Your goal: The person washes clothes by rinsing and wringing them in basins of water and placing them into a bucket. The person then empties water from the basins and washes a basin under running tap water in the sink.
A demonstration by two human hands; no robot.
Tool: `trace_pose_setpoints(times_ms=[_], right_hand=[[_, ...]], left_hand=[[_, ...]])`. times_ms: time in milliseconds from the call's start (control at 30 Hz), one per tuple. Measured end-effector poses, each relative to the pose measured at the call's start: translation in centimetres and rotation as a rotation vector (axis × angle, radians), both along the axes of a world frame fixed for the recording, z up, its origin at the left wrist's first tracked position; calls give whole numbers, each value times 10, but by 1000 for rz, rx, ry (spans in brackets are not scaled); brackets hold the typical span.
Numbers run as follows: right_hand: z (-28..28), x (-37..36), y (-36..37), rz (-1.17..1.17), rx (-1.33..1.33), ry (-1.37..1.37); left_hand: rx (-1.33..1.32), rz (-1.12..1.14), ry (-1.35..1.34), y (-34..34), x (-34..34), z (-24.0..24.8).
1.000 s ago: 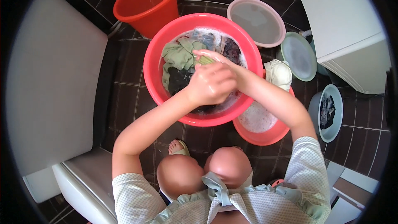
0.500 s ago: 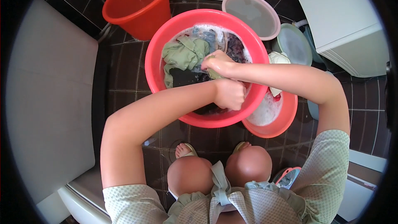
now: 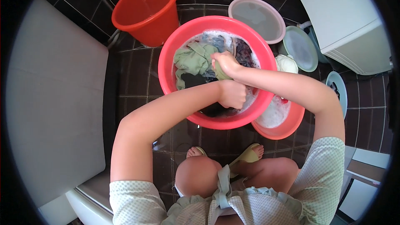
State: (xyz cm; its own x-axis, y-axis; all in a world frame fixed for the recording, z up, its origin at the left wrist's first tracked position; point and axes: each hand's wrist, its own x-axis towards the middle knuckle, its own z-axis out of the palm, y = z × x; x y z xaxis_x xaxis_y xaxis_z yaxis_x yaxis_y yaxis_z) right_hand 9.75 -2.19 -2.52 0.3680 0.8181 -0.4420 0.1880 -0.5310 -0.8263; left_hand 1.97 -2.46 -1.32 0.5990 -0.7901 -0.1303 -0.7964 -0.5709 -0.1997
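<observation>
A big pink-red tub (image 3: 166,73) of sudsy water and soaking laundry is in front of me. My left hand (image 3: 232,94) is a fist over its near side, closed on a light green garment (image 3: 220,74). Just beyond it, my right hand (image 3: 225,63) grips the same wet fabric, which shows between the two hands. A bunched mass of pale green cloth (image 3: 193,59) lies at the left in the tub and seems to join the held part. Around it are dark cloth (image 3: 193,80), bluish cloth (image 3: 213,40) and a patterned dark piece (image 3: 243,53).
A red bucket (image 3: 156,29) stands at the far left. A pink-rimmed basin (image 3: 258,21) of cloudy water, a green basin (image 3: 301,50) and a light blue basin (image 3: 341,93) are at the right. A coral basin (image 3: 291,127) with suds and white cloth (image 3: 286,63) touches the tub's right side.
My right knee and foot have swung outward to the right. The whole view has shifted slightly. Both hands keep hold of the green garment, with the right a little higher on it.
</observation>
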Motion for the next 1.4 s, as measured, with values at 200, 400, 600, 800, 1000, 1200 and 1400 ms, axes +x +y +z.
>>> trace_pose_setpoints(times_ms=[200, 400, 600, 800, 1000, 1200, 1400], right_hand=[[63, 14, -22, -254, 158, 703], [64, 16, -18, 2, 73, 996], [73, 1, 90, 51, 562, 804], [70, -44, 241, -13, 778, 775], [71, -28, 310, -57, 346, 347], [37, 3, 281, 299, 159, 93], [43, 48, 186, 551, 491, -196]], left_hand=[[-190, -17, -446, 45, -32, 10], [-92, 180, -529, 93, -67, 35], [-212, 1005, -919, 169, -90, 67], [-532, 1210, -955, 280, -113, 88], [-332, 1938, -779, 313, -99, 52], [-428, 1938, -473, 308, -115, 26], [-688, 1405, -751, 249, -83, 33]])
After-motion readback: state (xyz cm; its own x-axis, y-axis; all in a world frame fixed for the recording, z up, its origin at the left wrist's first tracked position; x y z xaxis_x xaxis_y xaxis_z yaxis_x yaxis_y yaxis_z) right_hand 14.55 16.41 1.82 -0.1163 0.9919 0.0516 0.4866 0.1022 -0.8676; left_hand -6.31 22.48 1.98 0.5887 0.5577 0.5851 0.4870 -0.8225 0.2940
